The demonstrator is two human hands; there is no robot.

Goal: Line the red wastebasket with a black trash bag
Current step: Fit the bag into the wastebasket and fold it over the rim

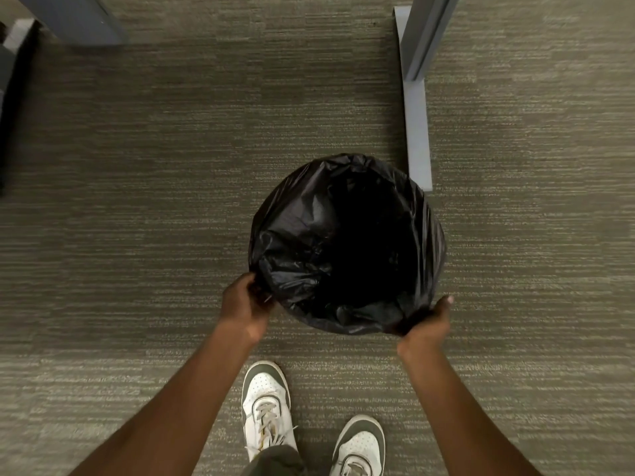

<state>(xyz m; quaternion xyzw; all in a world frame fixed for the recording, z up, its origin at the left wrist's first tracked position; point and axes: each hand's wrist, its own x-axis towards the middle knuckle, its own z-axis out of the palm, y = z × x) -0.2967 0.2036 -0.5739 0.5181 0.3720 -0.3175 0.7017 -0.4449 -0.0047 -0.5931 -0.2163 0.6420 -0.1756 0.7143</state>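
Note:
A black trash bag [309,242] is spread open over a round wastebasket on the carpet, its mouth folded outward all around the rim. No red of the wastebasket shows; the bag covers it entirely. My left hand [245,300] grips the bag's folded edge at the near left of the rim. At the near right of the rim, my right hand [431,319] pinches the bag's edge, thumb on top. The inside of the bag is dark and looks hollow.
A grey metal desk leg with a long floor foot [417,125] stands just behind and to the right of the basket. Another grey leg [79,18] is at the far left. My two white shoes [266,407] stand close in front of the basket.

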